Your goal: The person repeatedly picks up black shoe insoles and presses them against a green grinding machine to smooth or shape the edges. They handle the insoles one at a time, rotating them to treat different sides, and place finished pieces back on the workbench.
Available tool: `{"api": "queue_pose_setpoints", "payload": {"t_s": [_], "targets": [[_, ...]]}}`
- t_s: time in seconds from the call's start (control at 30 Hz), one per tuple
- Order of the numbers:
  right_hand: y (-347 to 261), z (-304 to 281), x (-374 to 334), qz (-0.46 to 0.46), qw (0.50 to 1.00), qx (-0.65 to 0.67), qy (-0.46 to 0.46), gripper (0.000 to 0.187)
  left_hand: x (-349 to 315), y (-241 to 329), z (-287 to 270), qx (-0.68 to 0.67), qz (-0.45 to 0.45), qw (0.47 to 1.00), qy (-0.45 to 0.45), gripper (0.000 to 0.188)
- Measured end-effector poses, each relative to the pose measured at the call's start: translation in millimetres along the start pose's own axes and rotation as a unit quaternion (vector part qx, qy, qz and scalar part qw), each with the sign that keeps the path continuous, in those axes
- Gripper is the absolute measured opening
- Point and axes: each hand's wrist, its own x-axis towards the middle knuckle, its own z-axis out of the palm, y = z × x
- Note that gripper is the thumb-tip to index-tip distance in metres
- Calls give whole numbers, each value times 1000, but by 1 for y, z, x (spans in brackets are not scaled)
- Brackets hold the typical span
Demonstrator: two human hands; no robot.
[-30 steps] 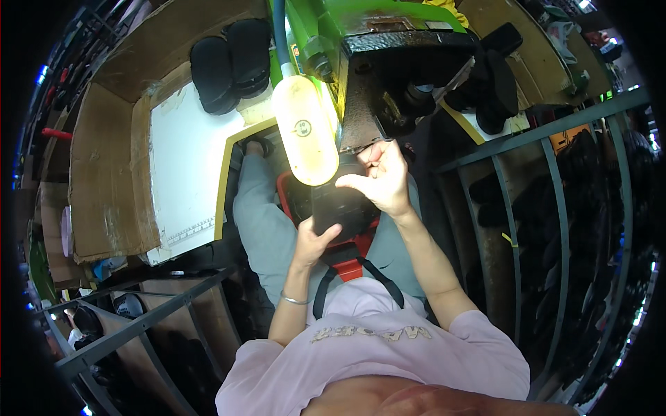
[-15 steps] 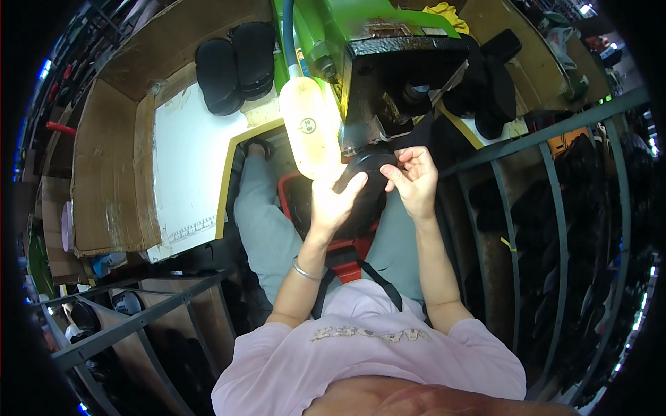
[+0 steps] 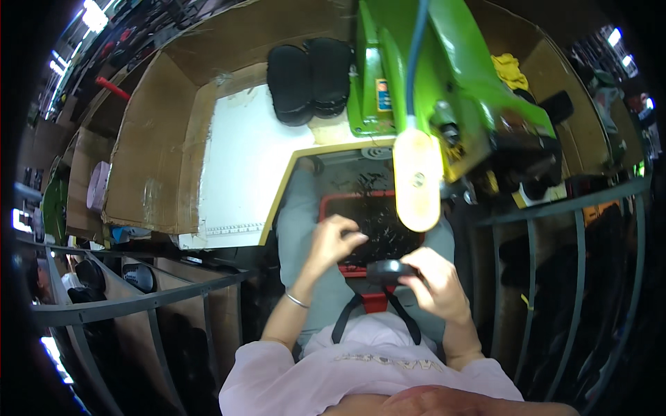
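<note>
Piece (image 3: 385, 271), black, smooth, rounded at the edge, seen nearly edge-on above the lap, on the near side of the red-rimmed bin (image 3: 357, 197). Right hand (image 3: 411, 272) has it pinched at its right end, thumb against fingers; left hand (image 3: 355, 233) is empty as far as visible, thumb and fingertips parted, just off the piece's left end. Looks light, fairly stiff with maybe a little give, rubber or dense foam; unlikely to break. Shiny edge could be slippery, so best hold is probably the 2 ends, or thumb on 1 face and fingers on the other. Underside not visible. Around it: lit lamp (image 3: 418, 182) hanging on a blue hose (image 3: 416, 55) beyond the right hand, the main obstacle to lifting straight ahead. Green machine (image 3: 451, 69) behind it, dark head (image 3: 524, 156) to the right. White counter (image 3: 243, 152) on the left, yellow-edged cut-out facing the person, 2 black stacks (image 3: 309, 80) at the back beside the machine. Cardboard wall (image 3: 156, 159) closes the counter's left end. Metal rails, left (image 3: 159, 301) and right (image 3: 586, 200), limit sideways elbow room. Yellow cloth (image 3: 510, 71) past the machine, out of the way.
</note>
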Motion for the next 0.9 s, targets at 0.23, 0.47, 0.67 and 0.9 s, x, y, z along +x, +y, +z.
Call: {"api": "queue_pose_setpoints", "payload": {"t_s": [0.23, 0.47, 0.67, 0.9], "targets": [[10, 26, 0, -12, 999, -18, 35, 23, 213, -36, -166, 52, -170, 914, 364, 78], [28, 64, 10, 14, 997, -34, 72, 21, 304, -58, -155, -311, -181, 895, 263, 88], [35, 83, 23, 17, 999, -13, 44, 21, 272, -69, -173, -618, -205, 755, 74, 41], [26, 98, 27, 19, 999, -3, 26, 25, 282, -22, -158, -542, -177, 797, 201, 67]]}}
